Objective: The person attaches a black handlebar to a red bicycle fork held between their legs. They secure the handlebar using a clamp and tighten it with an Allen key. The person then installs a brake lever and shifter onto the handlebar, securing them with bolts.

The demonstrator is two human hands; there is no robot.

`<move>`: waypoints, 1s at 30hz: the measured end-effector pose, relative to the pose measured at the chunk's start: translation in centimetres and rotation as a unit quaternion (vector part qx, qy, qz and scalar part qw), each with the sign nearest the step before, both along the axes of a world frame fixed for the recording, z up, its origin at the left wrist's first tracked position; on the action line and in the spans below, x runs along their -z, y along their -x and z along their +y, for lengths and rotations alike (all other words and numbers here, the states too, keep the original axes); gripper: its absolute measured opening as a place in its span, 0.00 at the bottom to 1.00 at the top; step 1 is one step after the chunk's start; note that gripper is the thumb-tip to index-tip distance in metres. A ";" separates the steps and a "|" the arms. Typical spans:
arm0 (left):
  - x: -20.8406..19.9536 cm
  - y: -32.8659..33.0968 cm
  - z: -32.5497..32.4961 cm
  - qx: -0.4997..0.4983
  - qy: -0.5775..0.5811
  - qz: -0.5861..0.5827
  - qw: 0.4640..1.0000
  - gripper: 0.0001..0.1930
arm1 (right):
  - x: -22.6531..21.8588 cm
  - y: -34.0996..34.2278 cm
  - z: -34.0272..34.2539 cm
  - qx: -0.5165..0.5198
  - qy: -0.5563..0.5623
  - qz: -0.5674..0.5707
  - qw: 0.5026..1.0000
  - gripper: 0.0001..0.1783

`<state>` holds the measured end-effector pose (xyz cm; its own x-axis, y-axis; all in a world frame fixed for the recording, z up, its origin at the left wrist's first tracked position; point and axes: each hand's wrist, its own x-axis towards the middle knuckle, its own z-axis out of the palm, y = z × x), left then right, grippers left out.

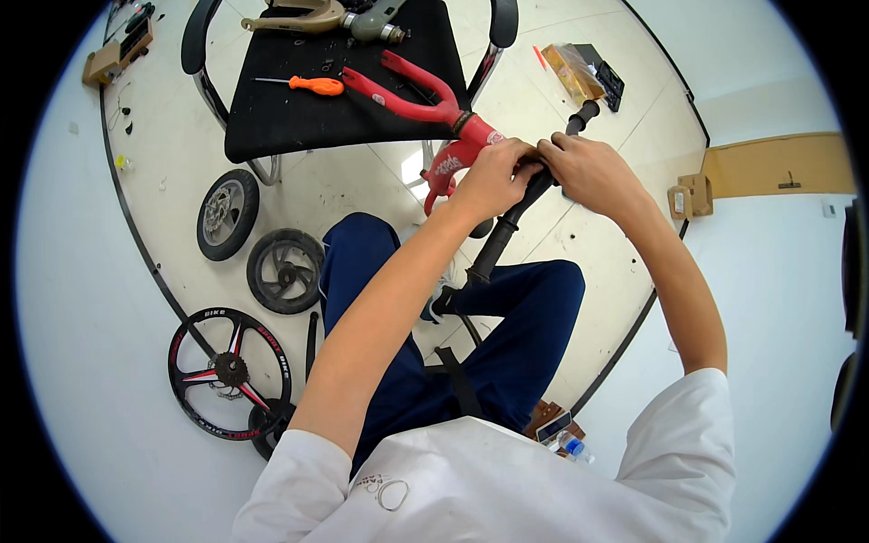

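The left hand (493, 176) and the right hand (593, 176) met between one and two o'clock, both closed on the middle of the dark handlebar (518, 215), fingers curled in and fingertips close together; what exactly the tips pinched was hidden behind the knuckles. The handlebar slanted, one grip end toward one o'clock beyond the right hand, the other toward seven, above the person's knees. Just beside the left hand, at twelve o'clock, was a red frame (450, 163), joined at a dark ring to a red fork (442, 110), whose two legs ran toward eleven over the seat of a black chair (299, 122); whether they touched the seat could not be told. On that seat lay an orange screwdriver (317, 86), blade toward nine o'clock, with a beige fork (299, 20) and a grey part (369, 25) beyond it at the far edge. Two small wheels, one at half past nine (244, 213) and one at nine (306, 290), lay near each other on the floor (172, 195), and a larger black-rimmed wheel (184, 377) stood at eight. A yellowish box (570, 74) lay at one o'clock, small cartons (695, 195) at half past two, and a phone (554, 426) beside a bottle (571, 444) at five.
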<state>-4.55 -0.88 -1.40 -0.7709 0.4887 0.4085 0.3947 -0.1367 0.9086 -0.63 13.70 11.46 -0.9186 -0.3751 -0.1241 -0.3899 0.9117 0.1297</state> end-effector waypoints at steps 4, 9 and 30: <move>0.3 0.0 -0.3 -0.002 -0.020 0.004 1.000 0.08 | 0.7 0.0 -0.5 0.026 -0.062 -0.019 0.998 0.14; 0.5 -0.4 -0.7 0.001 -0.035 -0.001 0.999 0.09 | -1.4 -0.1 -1.6 0.023 -0.047 -0.031 0.998 0.12; 0.4 -0.2 -1.7 -0.004 -0.008 -0.022 1.000 0.09 | -2.2 0.9 -2.3 -0.021 -0.076 -0.056 0.995 0.08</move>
<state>-4.30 -2.56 -1.83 -0.7918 0.4765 0.3820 0.3557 -0.1486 0.9227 -1.58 11.37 13.63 -0.8794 -0.3825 -0.2836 -0.4476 0.8671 0.2185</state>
